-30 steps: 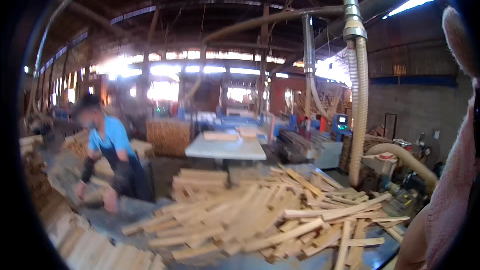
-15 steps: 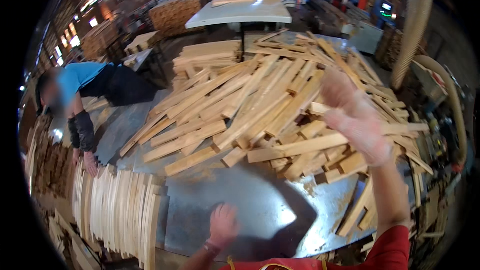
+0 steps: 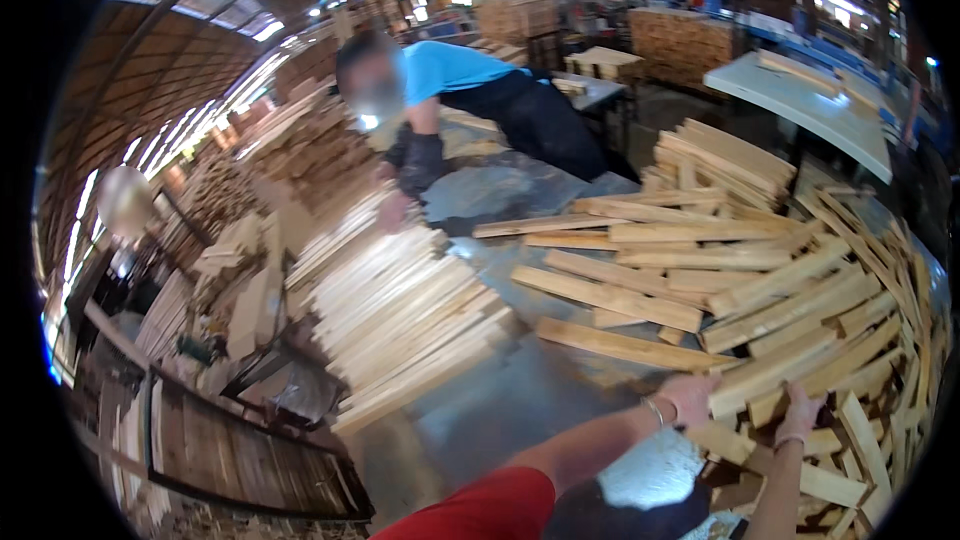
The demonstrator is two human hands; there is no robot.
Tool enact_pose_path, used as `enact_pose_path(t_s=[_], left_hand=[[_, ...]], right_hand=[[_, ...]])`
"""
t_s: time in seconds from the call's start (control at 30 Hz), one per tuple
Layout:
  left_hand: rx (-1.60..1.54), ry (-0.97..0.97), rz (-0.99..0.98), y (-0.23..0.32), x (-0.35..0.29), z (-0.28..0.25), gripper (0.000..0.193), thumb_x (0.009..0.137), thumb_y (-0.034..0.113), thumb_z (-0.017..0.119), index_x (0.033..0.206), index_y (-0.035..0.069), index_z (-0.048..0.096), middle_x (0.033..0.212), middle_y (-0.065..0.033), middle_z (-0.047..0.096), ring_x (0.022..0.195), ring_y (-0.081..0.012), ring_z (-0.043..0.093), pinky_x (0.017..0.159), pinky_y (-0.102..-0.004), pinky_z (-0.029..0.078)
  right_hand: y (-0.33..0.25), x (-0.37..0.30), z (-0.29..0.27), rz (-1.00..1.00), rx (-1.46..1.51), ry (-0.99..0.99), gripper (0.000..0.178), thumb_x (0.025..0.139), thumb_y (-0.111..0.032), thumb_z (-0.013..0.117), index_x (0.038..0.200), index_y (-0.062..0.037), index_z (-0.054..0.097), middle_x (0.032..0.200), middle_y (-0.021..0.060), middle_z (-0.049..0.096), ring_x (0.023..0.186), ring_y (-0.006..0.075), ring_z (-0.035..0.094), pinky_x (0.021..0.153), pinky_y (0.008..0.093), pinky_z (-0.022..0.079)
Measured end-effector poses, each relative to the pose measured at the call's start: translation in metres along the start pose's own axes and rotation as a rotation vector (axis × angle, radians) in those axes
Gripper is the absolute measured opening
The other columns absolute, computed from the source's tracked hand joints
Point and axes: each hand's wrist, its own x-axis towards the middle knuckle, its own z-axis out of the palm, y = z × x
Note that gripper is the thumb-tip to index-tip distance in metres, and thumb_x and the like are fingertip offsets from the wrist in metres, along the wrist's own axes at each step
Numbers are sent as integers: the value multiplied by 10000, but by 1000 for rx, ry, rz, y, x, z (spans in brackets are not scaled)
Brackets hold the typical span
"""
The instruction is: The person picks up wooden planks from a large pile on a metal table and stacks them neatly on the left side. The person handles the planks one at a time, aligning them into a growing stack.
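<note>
My left hand (image 3: 688, 400), with a bracelet at the wrist, closes on the near end of a wooden strip (image 3: 770, 376) at the front of the heap. To its right, my right hand (image 3: 799, 414) is closed round the near end of a neighbouring strip (image 3: 845, 365); part of its grip is hidden. Both strips lie tilted among a loose pile of sawn strips (image 3: 770, 258) on the metal table (image 3: 480, 390). On the table's left side, pale strips lie side by side in a row (image 3: 400, 315).
A person in a blue shirt (image 3: 460, 68) leans over the far side, hands on the row's far end. Behind the heap are a neat wood stack (image 3: 725, 155) and a white-topped table (image 3: 800, 100). A dark metal rack (image 3: 240, 450) stands at lower left; more timber lies beyond it.
My view has swung left, so the row and heap appear farther right. My right hand has come down from above the heap onto a strip; my left has moved from the bare metal to the heap.
</note>
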Motion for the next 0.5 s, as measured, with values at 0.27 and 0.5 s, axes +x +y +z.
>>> enact_pose_path(t_s=[0.27, 0.5], left_hand=[[-367, 87, -30, -77, -131, 144, 784, 960, 177, 603, 1668, 12, 309, 1462, -355, 568, 1289, -503, 631, 1104, -509, 525], [-742, 225, 111, -201, -318, 164, 652, 889, 220, 697, 1501, 34, 575, 1245, -183, 737, 964, -335, 713, 830, -493, 588]], right_hand=[[-13, -180, 14, 63, -546, -58, 944, 935, -91, 690, 1731, -75, 183, 1603, 155, 469, 1323, 311, 548, 1119, 434, 485], [60, -366, 14, 3, -851, -531, 823, 968, -185, 770, 1646, 41, 361, 1611, 206, 519, 1361, 348, 569, 1179, 415, 471]])
